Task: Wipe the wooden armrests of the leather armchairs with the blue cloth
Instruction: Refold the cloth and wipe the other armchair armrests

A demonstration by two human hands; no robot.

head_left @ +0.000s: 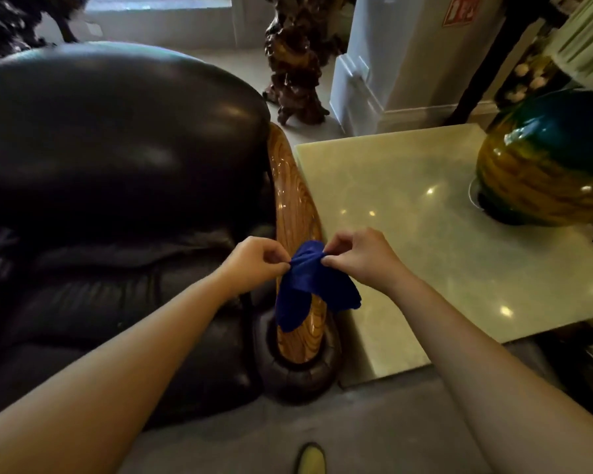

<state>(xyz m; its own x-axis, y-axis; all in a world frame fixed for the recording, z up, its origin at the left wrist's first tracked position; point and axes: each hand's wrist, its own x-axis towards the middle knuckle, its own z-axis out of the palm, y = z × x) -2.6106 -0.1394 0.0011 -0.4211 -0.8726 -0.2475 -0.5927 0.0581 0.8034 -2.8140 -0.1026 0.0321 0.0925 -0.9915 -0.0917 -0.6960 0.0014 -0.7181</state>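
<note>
A dark leather armchair (pixel 117 165) fills the left of the view. Its glossy wooden armrest (pixel 290 200) runs along the chair's right side, from the backrest down to a padded leather end. The blue cloth (pixel 308 285) hangs over the middle of the armrest, its lower folds draped on the wood. My left hand (pixel 257 261) pinches the cloth's upper left edge. My right hand (pixel 356 258) pinches the upper right edge. The two hands hold the cloth bunched between them just above the armrest.
A pale polished stone table (pixel 425 234) stands right beside the armrest. A large green and amber vase (pixel 548 159) sits on its far right. A dark carved wooden sculpture (pixel 295 63) and a white pillar base (pixel 374 80) stand behind. A shoe tip (pixel 310 460) shows at the bottom.
</note>
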